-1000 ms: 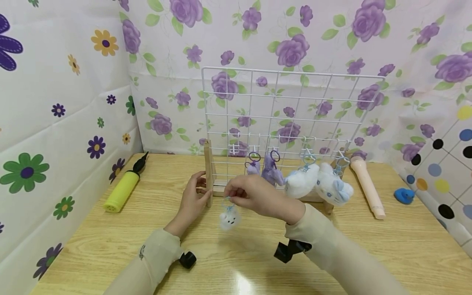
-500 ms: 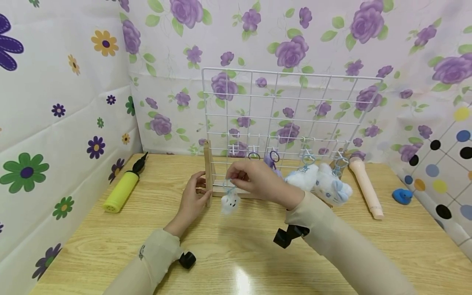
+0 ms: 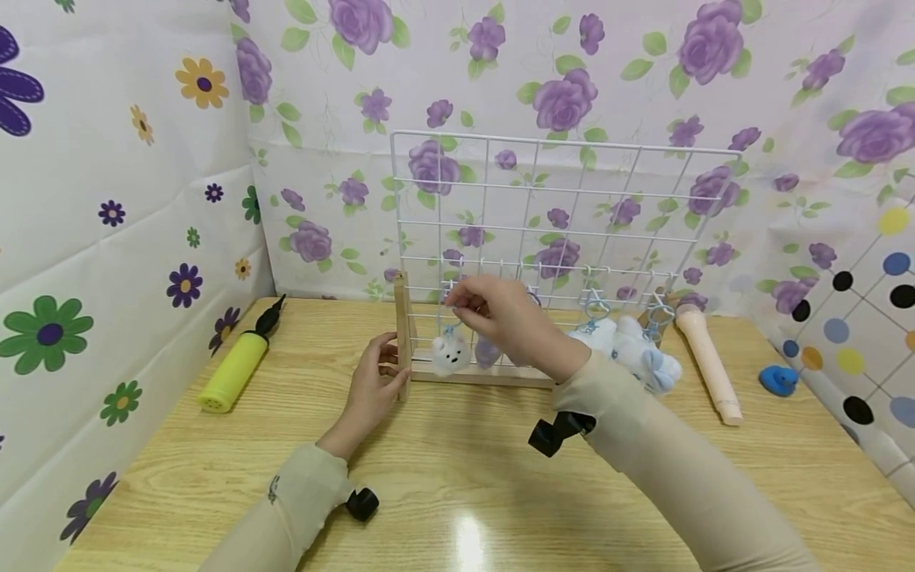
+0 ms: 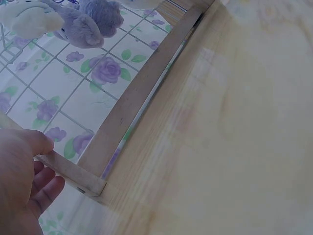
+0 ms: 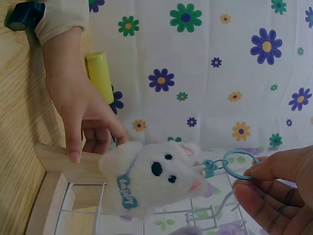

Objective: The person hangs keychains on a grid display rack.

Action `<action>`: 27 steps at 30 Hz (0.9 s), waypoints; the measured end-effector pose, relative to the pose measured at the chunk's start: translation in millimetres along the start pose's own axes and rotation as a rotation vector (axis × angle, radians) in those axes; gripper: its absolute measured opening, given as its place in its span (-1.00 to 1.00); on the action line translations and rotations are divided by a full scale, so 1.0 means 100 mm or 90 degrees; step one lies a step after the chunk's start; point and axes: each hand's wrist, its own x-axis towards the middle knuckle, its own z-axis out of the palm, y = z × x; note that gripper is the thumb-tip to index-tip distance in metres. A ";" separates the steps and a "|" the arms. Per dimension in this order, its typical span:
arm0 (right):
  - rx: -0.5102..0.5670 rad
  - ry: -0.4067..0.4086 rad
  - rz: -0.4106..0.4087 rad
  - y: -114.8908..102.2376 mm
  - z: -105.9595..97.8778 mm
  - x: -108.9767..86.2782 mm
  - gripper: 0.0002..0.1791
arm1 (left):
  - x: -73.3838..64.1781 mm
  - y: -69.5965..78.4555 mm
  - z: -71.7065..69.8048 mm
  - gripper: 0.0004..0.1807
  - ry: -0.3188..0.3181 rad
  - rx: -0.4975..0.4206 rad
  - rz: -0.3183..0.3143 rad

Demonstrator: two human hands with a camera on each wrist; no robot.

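My right hand (image 3: 511, 322) pinches the light-blue ring (image 5: 226, 165) of a small white plush bear keychain (image 3: 450, 356). The bear hangs in front of the lower left part of a white wire grid rack (image 3: 543, 143). In the right wrist view, a white hook (image 5: 227, 199) on the grid is close to the ring; whether they touch I cannot tell. My left hand (image 3: 372, 381) grips the rack's left wooden post (image 3: 403, 318), thumb on one side and fingers on the other. Purple plush keychains (image 4: 83, 32) on the grid are mostly hidden behind my right hand in the head view.
White plush keychains with blue rings (image 3: 632, 349) hang on the grid's right side. A yellow hand pump (image 3: 236, 369) lies on the wooden table (image 3: 400, 492) at left. At right are a pale pink stick-shaped object (image 3: 711, 365) and a blue rubber duck (image 3: 779, 380).
My right hand has risen toward the grid with the bear keychain, bringing it from below the rack's base bar up in front of the wires. The left hand stays on the post.
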 end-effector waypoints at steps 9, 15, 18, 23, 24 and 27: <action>-0.011 0.020 0.027 0.02 -0.06 0.12 -0.88 | -0.01 0.02 -0.01 -0.35 -0.005 0.002 -0.002; -0.040 0.012 0.039 0.05 -0.06 0.18 -0.87 | 0.00 0.01 0.00 -0.32 -0.008 0.000 -0.007; -0.062 0.001 0.045 0.05 -0.06 0.20 -0.86 | 0.01 0.01 0.00 -0.33 -0.007 -0.003 -0.008; -0.081 -0.028 0.056 0.07 -0.04 0.24 -0.85 | 0.00 0.02 -0.01 -0.35 -0.004 -0.016 -0.006; -0.084 -0.033 0.057 0.07 -0.04 0.25 -0.85 | 0.00 0.02 -0.01 -0.35 -0.003 -0.018 -0.007; -0.093 -0.044 0.061 0.08 -0.03 0.27 -0.85 | -0.01 0.02 -0.01 -0.36 -0.003 -0.021 -0.012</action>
